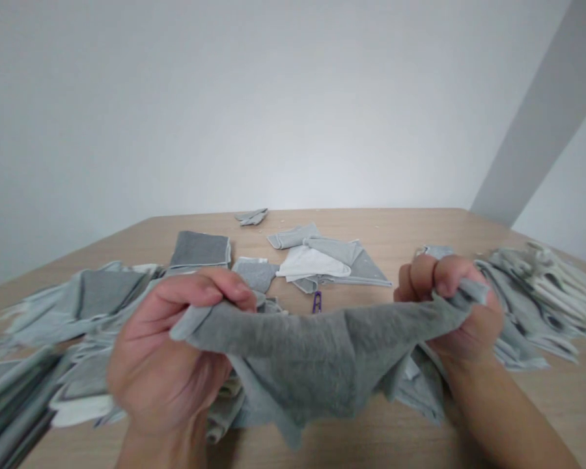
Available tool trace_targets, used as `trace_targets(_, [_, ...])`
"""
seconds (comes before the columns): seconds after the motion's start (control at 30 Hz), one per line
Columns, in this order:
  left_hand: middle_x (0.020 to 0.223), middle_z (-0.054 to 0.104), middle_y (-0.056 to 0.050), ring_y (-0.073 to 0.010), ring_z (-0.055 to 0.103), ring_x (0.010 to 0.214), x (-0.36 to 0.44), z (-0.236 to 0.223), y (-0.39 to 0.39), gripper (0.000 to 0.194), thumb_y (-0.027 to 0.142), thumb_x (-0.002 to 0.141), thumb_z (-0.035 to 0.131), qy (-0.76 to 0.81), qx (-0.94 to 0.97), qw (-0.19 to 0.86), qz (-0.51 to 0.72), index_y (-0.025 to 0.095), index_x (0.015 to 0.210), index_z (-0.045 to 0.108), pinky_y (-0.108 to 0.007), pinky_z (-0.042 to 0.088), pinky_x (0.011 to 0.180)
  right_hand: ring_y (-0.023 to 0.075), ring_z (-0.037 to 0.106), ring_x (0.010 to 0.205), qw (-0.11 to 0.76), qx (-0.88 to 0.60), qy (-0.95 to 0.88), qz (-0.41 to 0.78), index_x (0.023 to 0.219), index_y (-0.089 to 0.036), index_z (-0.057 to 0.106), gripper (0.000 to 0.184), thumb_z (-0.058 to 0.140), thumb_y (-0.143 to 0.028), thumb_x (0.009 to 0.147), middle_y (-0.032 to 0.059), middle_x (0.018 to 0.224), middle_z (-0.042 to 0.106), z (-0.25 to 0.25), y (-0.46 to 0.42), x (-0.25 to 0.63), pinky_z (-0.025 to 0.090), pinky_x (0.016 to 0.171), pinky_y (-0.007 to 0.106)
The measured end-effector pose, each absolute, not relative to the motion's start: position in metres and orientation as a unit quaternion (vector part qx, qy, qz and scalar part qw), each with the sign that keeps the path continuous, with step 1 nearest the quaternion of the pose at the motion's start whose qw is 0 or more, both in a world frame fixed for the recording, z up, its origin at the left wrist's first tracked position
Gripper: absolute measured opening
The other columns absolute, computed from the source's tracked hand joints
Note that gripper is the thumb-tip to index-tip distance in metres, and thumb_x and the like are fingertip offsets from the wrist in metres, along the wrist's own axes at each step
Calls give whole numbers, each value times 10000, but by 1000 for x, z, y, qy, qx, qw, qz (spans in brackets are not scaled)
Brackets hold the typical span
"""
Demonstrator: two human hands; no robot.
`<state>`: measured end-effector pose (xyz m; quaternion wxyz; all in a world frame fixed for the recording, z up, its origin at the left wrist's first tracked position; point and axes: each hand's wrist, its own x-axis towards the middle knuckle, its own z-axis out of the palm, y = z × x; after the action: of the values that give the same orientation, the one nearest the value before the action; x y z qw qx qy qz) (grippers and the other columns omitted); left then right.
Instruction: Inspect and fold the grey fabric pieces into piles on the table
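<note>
A grey piece of fabric is stretched between my two hands above the table, its top edge taut and its lower part hanging in loose points. My left hand pinches its left corner between thumb and fingers. At the other end, my right hand is closed on the right corner, a bit of cloth sticking out past the thumb. Behind the cloth's upper edge lies a small purple tool, partly hidden; it may be a thread snipper. More fabric shows beneath and behind the held piece.
On the wooden table, grey and white cloth pieces lie in the middle, with a small scrap farther back. Folded fabric piles cover the left side. Another stack stands at the right. A pale wall rises behind.
</note>
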<state>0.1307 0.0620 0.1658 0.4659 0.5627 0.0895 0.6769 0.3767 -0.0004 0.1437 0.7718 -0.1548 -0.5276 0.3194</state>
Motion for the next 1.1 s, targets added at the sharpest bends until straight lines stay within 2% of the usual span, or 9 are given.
trace_targets(0.07, [765,674,-9,-156,621,596,136,165,53,79,272,771,751,50,585,503,634,211,797,708,-275,542,487,135,495,556,745,-128,-544,364,727,-227,601,137,648,-285,842,-11,634,514,140,-2,370,381,457,229])
trace_targets(0.17, [793,684,-19,-166,655,633,149,159,45,47,251,841,681,22,609,575,546,207,850,692,-271,553,514,140,519,572,701,-95,-564,426,801,-237,608,114,593,-299,895,3,695,560,130,1,363,395,467,236])
trace_targets(0.27, [825,677,-19,-159,665,688,162,149,45,35,198,848,665,40,604,622,497,214,879,672,-250,547,558,138,535,605,678,-97,-578,444,829,-235,607,87,656,-297,864,13,759,590,123,4,358,402,483,232])
trace_targets(0.37, [851,687,3,-145,670,686,168,140,48,115,137,862,622,63,602,638,477,235,912,658,-242,547,581,134,560,644,650,-144,-607,434,921,-226,632,86,667,-289,874,21,789,611,121,5,354,424,525,229])
trace_targets(0.47, [830,695,17,-126,658,701,169,137,47,141,115,862,617,103,624,621,463,241,894,671,-220,533,612,129,579,683,619,-197,-629,427,977,-210,653,139,658,-320,892,31,822,642,121,3,350,453,586,233])
trace_targets(0.67, [825,692,23,-91,622,713,172,138,42,57,209,887,642,174,663,536,493,239,934,652,-178,490,626,124,552,677,611,-255,-636,395,897,-196,678,160,735,-329,828,20,777,630,120,5,345,441,605,239])
trace_targets(0.8, [850,675,23,-105,623,716,172,137,42,78,230,876,663,175,668,516,507,246,919,600,-204,487,612,145,566,718,599,-238,-668,372,901,-196,696,125,715,-307,844,38,805,631,120,8,347,455,654,279])
trace_targets(0.93, [904,655,0,-131,623,787,172,137,44,44,226,870,666,154,682,514,497,238,879,624,-237,484,638,154,585,761,595,-237,-679,359,902,-208,709,71,707,-253,848,41,840,629,121,9,347,469,708,300])
trace_targets(1.1, [914,634,-22,-172,604,866,172,135,49,29,224,857,676,117,693,523,483,239,861,652,-306,497,750,154,585,790,603,-263,-673,338,907,-223,706,70,716,-243,841,30,856,639,120,7,344,470,741,301])
